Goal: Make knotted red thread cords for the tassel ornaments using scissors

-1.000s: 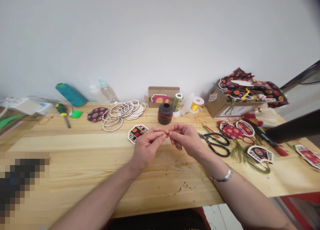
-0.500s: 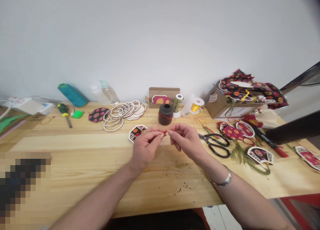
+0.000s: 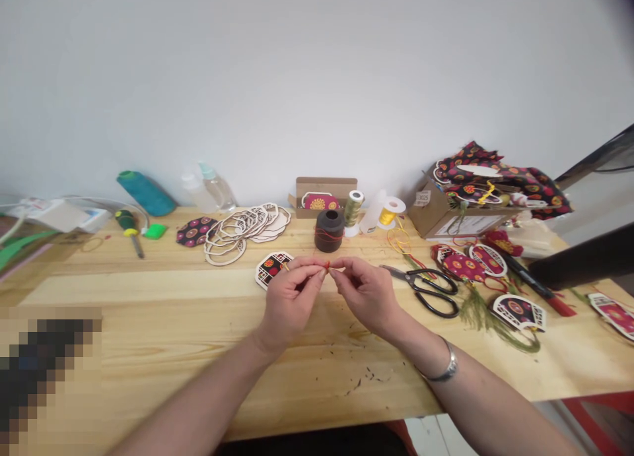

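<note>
Over the middle of the wooden table (image 3: 148,311), my left hand (image 3: 290,301) and my right hand (image 3: 369,294) meet fingertip to fingertip. Both pinch a short red cord (image 3: 327,265) held between them. A patterned wooden ornament (image 3: 271,268) lies just beyond my left hand. A dark spool wound with red cord (image 3: 329,229) stands behind the hands. Black scissors (image 3: 430,289) lie to the right of my right hand, which wears a silver bracelet at the wrist.
A stack of wooden ring frames (image 3: 242,226) and a fabric piece (image 3: 192,231) lie at the back left, with a teal spool (image 3: 145,192), bottles (image 3: 211,187) and a screwdriver (image 3: 129,226). Gold thread spools (image 3: 391,212), a cardboard box of fabric (image 3: 475,205) and finished ornaments (image 3: 515,307) sit right.
Both hands have shifted slightly nearer to me and their fingertips have closed together on the red cord. The rest of the table looks unchanged.
</note>
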`<state>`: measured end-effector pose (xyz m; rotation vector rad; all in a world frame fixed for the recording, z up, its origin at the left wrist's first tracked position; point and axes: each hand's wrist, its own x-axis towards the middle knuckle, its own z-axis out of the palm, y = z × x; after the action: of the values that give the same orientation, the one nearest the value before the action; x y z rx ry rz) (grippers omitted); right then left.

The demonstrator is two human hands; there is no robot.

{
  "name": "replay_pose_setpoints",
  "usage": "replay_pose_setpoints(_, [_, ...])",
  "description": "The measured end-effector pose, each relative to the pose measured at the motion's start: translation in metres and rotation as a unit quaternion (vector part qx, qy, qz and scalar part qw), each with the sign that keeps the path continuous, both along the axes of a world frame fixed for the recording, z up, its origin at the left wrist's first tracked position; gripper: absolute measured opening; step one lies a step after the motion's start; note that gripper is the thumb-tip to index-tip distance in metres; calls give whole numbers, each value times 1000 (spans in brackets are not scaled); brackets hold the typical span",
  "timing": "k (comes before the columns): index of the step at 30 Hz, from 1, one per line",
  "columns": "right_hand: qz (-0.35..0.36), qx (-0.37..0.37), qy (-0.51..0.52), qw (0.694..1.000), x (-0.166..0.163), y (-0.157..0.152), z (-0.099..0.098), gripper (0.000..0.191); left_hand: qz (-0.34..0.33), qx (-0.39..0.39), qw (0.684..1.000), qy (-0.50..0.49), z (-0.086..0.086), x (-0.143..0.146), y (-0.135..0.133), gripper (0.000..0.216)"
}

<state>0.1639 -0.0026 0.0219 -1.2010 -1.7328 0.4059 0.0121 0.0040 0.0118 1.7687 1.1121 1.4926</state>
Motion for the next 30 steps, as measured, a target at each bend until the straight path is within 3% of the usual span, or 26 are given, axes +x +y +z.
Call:
replay_pose_setpoints(17, [-2, 32, -20, 999, 0, 0, -3, 10, 2, 15, 1000, 22, 0, 0, 0, 14])
replay_pose_setpoints(30, [0, 137, -151, 979, 3, 1, -9, 22, -6, -29, 999, -17, 1, 0, 0, 13])
